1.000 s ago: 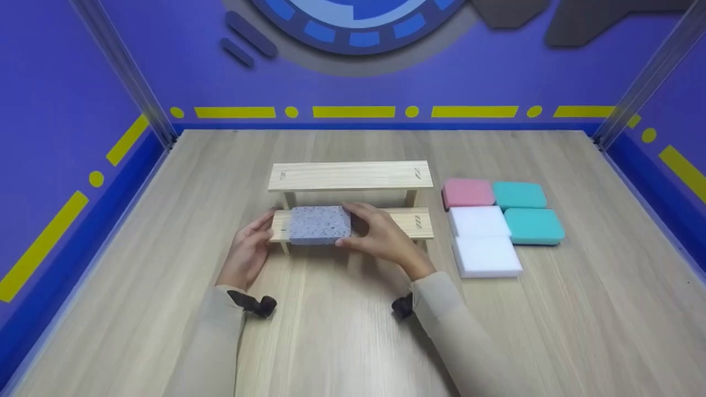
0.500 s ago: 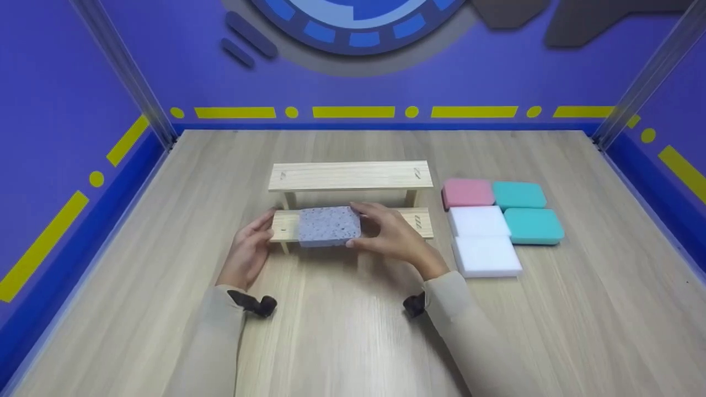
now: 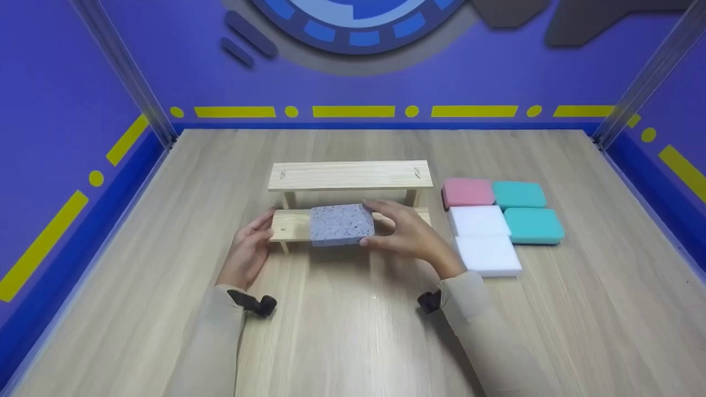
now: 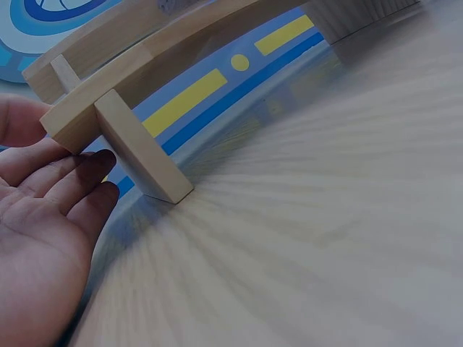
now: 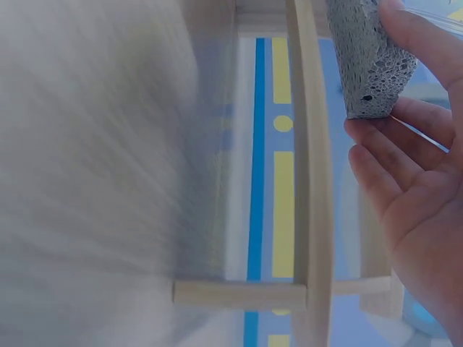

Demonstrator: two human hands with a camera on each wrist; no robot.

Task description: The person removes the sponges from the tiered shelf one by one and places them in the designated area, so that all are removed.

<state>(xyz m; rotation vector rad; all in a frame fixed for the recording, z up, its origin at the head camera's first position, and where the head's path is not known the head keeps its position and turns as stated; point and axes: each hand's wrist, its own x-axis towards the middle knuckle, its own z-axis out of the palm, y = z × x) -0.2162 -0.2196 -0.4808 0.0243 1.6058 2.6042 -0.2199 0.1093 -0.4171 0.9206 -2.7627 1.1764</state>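
A speckled grey-purple sponge (image 3: pixel 342 224) is held by my right hand (image 3: pixel 408 232), thumb at the near edge and fingers at the far edge of its right end. In the right wrist view, a gap shows between the porous sponge (image 5: pixel 369 65) and the plank (image 5: pixel 315 181) of the stand. The wooden stand (image 3: pixel 290 226) has a lower front plank and a raised back plank (image 3: pixel 350 175). My left hand (image 3: pixel 246 251) grips the front plank's left end. From the left wrist, the thumb is above that plank's end and the fingers (image 4: pixel 69 181) lie beneath it.
Right of the stand lie a pink sponge (image 3: pixel 469 192), two teal sponges (image 3: pixel 519 194) and two white sponges (image 3: pixel 488 256), edge to edge. Blue panels (image 3: pixel 353 88) with yellow marks wall in the wooden table (image 3: pixel 331 342).
My right hand has moved the grey-purple sponge to the right along the front plank, and it now looks slightly raised. My left hand has stayed at the plank's left end.
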